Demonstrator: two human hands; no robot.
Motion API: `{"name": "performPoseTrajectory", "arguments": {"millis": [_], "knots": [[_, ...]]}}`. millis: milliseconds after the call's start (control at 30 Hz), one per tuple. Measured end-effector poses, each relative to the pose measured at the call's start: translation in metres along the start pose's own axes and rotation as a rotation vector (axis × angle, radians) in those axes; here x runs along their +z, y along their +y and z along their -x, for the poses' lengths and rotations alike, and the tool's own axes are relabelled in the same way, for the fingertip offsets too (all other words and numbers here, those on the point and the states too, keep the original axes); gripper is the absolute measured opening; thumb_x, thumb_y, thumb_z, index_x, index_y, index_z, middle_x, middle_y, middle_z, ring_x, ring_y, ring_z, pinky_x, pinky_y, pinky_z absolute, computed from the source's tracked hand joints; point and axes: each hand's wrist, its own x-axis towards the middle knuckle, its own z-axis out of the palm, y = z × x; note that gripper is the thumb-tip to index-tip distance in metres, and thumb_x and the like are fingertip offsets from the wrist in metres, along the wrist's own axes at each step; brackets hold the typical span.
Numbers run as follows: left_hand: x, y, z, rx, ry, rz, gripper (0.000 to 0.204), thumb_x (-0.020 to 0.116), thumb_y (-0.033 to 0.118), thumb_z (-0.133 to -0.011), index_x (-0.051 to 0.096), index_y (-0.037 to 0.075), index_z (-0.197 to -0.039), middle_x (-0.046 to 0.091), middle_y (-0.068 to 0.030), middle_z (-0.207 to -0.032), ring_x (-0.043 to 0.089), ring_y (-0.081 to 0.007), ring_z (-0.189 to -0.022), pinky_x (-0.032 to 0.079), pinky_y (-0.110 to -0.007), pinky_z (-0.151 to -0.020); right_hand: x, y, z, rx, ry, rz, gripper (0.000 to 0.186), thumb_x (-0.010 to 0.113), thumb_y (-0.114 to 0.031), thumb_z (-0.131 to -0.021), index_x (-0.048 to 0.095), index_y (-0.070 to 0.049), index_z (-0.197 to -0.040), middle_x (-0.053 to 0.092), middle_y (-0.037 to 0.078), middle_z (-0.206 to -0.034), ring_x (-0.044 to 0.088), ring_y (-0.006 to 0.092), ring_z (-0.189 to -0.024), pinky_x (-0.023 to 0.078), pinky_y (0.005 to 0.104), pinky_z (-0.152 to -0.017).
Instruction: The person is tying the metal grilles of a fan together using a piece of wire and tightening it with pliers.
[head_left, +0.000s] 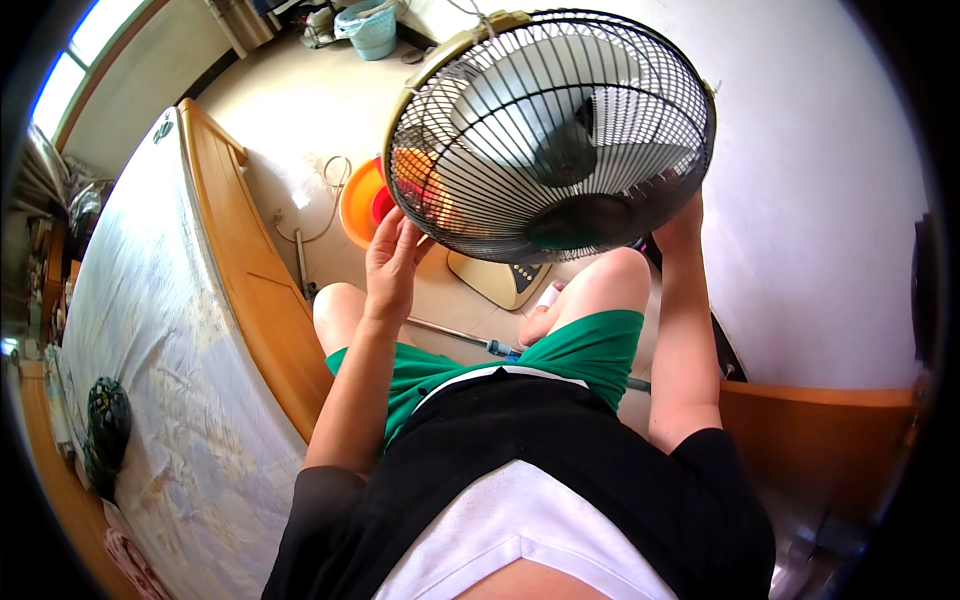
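Note:
A floor fan head with a black wire guard [548, 135], pale blades and a yellowish rim hangs in front of me, tilted. My left hand [392, 262] has its fingers pinched at the guard's lower left edge; exactly what part they grip is partly hidden. My right hand [678, 222] holds the right side, largely behind the guard. Below it stands the fan's cream base [492, 283] with dark buttons, between my bare legs. An orange basin [355, 208] with a red item [381, 205] inside lies behind the guard's left side.
A bed with a pale cover [175, 320] and wooden side [245, 290] runs along my left. A metal pole [450, 330] crosses the floor. A white wall [820, 200] and wooden furniture [810, 420] are at right. A blue basket [372, 35] and a cable [330, 220] are farther back.

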Motion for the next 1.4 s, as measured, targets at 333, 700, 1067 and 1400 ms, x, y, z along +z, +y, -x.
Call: {"name": "performPoseTrajectory", "arguments": {"millis": [333, 700, 1067, 1400], "knots": [[-0.012, -0.036, -0.001, -0.011, -0.040, -0.133, 0.039, 0.059, -0.006, -0.093, 0.053, -0.002, -0.131, 0.064, -0.0085, -0.123, 0.060, -0.0168, -0.116, 0.047, -0.030, -0.103, 0.028, 0.019, 0.059, 0.120, 0.427, 0.220, 0.039, 0.039, -0.013, -0.102, 0.050, 0.002, -0.136, 0.062, 0.015, -0.128, 0.062, 0.0280, -0.111, 0.048, 0.0381, -0.102], [-0.001, -0.037, -0.011, 0.025, -0.090, -0.205, 0.034, 0.060, -0.007, -0.092, 0.052, -0.001, -0.124, 0.064, -0.0071, -0.117, 0.062, -0.0155, -0.111, 0.049, -0.030, -0.100, -0.014, 0.037, 0.059, 0.103, 0.335, 0.356, 0.032, 0.061, -0.006, -0.095, 0.054, 0.002, -0.124, 0.064, 0.016, -0.119, 0.066, 0.0286, -0.104, 0.055, 0.0414, -0.095], [0.012, -0.030, 0.017, 0.011, -0.153, -0.047, 0.058, 0.067, 0.004, -0.092, 0.037, -0.002, -0.141, 0.053, -0.0122, -0.134, 0.053, -0.0206, -0.123, 0.042, -0.035, -0.107, -0.018, 0.043, 0.058, 0.028, 0.383, 0.359, 0.033, 0.062, -0.007, -0.095, 0.053, 0.002, -0.125, 0.065, 0.016, -0.115, 0.068, 0.0267, -0.099, 0.058, 0.0385, -0.089], [0.029, -0.035, 0.021, -0.009, -0.111, 0.068, 0.066, 0.070, -0.001, -0.088, 0.034, 0.007, -0.143, 0.052, -0.0099, -0.133, 0.053, -0.0218, -0.123, 0.047, -0.036, -0.104, -0.004, 0.047, 0.061, 0.023, 0.273, 0.089, 0.051, 0.042, -0.012, -0.088, 0.049, 0.000, -0.137, 0.057, 0.017, -0.135, 0.054, 0.0345, -0.125, 0.042, 0.0487, -0.108]]}}
